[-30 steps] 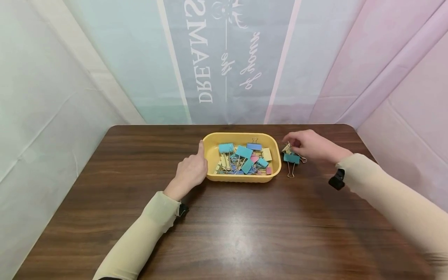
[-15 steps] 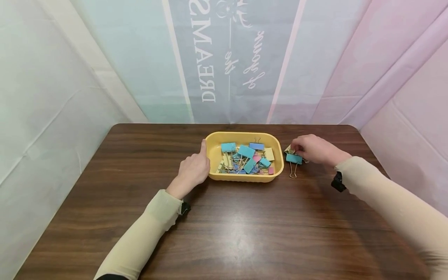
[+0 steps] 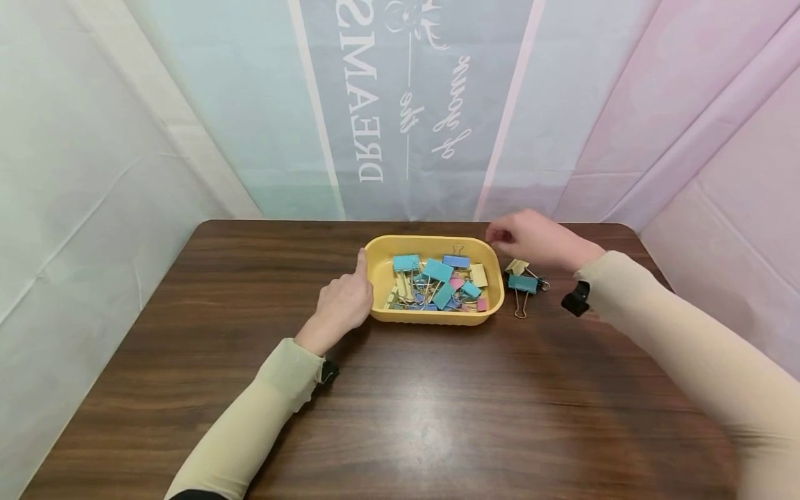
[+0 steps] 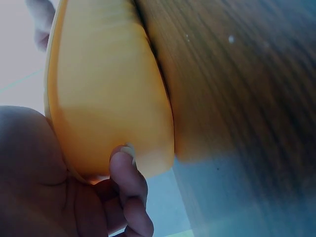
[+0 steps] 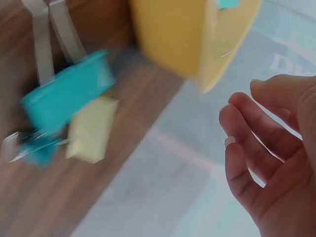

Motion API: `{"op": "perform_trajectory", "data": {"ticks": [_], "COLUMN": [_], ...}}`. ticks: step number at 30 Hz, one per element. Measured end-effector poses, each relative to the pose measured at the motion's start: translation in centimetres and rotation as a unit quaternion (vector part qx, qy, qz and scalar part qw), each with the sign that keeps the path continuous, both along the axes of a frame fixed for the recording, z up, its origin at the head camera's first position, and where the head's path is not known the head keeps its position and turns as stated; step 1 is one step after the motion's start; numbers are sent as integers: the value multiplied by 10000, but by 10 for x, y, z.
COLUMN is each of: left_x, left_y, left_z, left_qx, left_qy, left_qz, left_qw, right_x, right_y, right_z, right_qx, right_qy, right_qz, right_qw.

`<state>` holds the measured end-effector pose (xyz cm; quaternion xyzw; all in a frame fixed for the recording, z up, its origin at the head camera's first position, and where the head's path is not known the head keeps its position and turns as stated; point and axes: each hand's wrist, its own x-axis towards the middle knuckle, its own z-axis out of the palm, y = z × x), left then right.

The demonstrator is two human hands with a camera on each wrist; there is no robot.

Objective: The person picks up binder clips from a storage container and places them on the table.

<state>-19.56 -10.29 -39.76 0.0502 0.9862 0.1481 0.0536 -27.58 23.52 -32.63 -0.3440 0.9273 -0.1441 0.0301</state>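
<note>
A yellow plastic bin [image 3: 431,318] stands near the table's far edge, holding several binder clips [image 3: 439,271] in teal, blue, pink and pale yellow. My left hand [image 3: 342,305] grips its left end; in the left wrist view, bent fingers [image 4: 127,173] touch the outer wall. My right hand [image 3: 542,239] is raised beside the bin's far right corner. Its fingers [image 5: 239,158] are loosely bent with nothing visible between them. Just right of the bin lie a teal binder clip [image 3: 522,283], a pale yellow binder clip [image 3: 516,267] and another small teal clip [image 5: 39,150].
The dark wooden table [image 3: 412,403] extends toward me. A printed cloth backdrop [image 3: 406,104] hangs behind its far edge, with pale cloth on both sides.
My right hand touched the loose clips, then lifted away from them, up and left toward the bin's far right corner. The clips stay on the table. My left hand keeps its place.
</note>
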Motion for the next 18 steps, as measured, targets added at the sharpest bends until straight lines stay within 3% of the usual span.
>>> {"op": "perform_trajectory", "data": {"ticks": [4, 9, 18], "left_x": [0, 0, 0], "left_y": [0, 1, 1], "left_z": [0, 0, -2], "left_qx": [11, -14, 1], "left_qy": [7, 11, 45], "left_qz": [-18, -22, -49], "left_qw": [10000, 10000, 10000], "right_x": [-4, -9, 4], "right_y": [-29, -67, -136], "right_z": [10, 10, -12], "right_qx": [-29, 37, 805], "right_qy": [19, 125, 110], "right_qz": [311, 746, 1626], "right_qw": [9995, 9971, 9834]}}
